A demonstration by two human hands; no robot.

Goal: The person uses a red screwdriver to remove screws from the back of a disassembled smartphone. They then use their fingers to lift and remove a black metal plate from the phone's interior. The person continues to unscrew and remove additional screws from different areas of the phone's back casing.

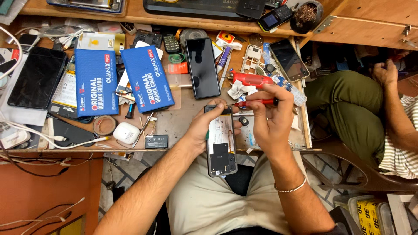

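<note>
Red screwdriver: my right hand (272, 119) pinches the thin red-handled screwdriver (257, 102), tip beside the phone's top.
Phone: my left hand (204, 124) grips the opened grey phone (221, 146) above my lap.
Danger: I think a slip could scratch its parts.

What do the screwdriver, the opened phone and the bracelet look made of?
Screwdriver: glossy red handle, probably plastic, dark cap. Opened phone: dark frame, likely plastic or metal, with bare boards showing and a pale matte panel. Bracelet: silvery shine, likely metal.
</note>
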